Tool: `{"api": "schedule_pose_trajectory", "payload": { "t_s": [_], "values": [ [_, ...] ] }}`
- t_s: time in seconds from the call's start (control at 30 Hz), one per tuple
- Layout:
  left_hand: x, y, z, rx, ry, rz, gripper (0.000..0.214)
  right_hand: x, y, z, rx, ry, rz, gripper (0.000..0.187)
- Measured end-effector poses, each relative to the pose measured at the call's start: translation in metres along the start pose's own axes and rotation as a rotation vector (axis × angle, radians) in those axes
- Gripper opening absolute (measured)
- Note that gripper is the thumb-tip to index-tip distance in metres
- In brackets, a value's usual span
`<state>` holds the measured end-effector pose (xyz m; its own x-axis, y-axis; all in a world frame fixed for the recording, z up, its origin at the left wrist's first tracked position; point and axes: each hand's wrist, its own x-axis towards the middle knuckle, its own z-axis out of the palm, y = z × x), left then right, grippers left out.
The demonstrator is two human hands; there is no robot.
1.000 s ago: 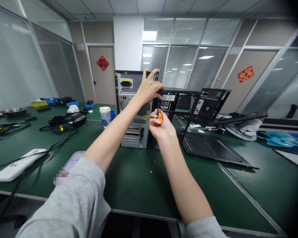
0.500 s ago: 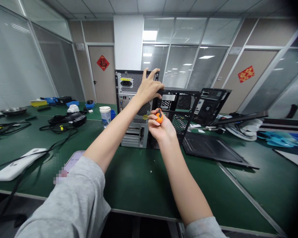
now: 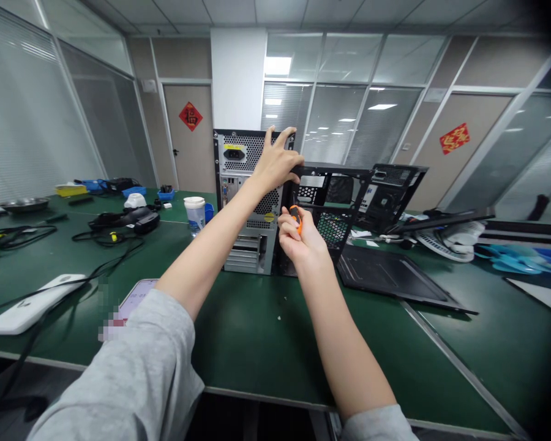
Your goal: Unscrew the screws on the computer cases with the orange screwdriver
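Observation:
An upright computer case stands on the green table with its rear panel toward me and its side open. My left hand grips the top rear corner of the case, fingers spread over the edge. My right hand is closed around an orange-handled screwdriver, whose tip points at the rear edge of the case just below my left hand.
A removed black side panel lies flat to the right. A second open chassis stands behind it. A white cup, black cables, a white device and a phone sit to the left.
My right hand has turned the screwdriver handle in place, the orange handle rotating in my fingers. My left hand has stayed on the case top.

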<state>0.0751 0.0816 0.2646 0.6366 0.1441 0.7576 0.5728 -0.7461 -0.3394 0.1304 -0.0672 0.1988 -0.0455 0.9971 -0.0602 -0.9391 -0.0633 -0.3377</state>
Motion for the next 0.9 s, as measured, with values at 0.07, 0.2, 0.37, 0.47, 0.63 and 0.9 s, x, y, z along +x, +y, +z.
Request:
{"api": "schedule_pose_trajectory", "payload": {
  "t_s": [0.07, 0.2, 0.37, 0.47, 0.63, 0.9],
  "values": [
    [-0.0001, -0.001, 0.001, -0.007, 0.007, 0.004, 0.015, -0.0007, 0.0003, 0.0006, -0.002, 0.015, -0.008, 0.028],
    [0.0003, -0.0032, 0.0038, -0.023, 0.037, 0.017, 0.015, -0.0009, 0.0004, 0.0009, 0.029, 0.048, -0.017, 0.028],
    [0.0004, -0.0035, 0.0042, -0.01, 0.017, -0.005, 0.016, -0.0002, -0.0019, 0.0005, 0.04, 0.059, 0.026, 0.028],
    [0.0003, -0.0049, 0.0052, -0.016, 0.007, 0.004, 0.018, 0.0013, -0.0026, 0.0003, 0.033, 0.069, 0.03, 0.027],
    [0.0003, -0.0087, 0.0091, -0.019, 0.024, 0.03, 0.02, 0.0046, -0.0011, 0.0009, -0.042, 0.108, 0.003, 0.027],
    [0.0003, -0.0062, 0.0062, -0.011, 0.015, 0.021, 0.019, 0.0051, -0.0021, 0.001, -0.023, 0.096, -0.003, 0.03]
  ]
}}
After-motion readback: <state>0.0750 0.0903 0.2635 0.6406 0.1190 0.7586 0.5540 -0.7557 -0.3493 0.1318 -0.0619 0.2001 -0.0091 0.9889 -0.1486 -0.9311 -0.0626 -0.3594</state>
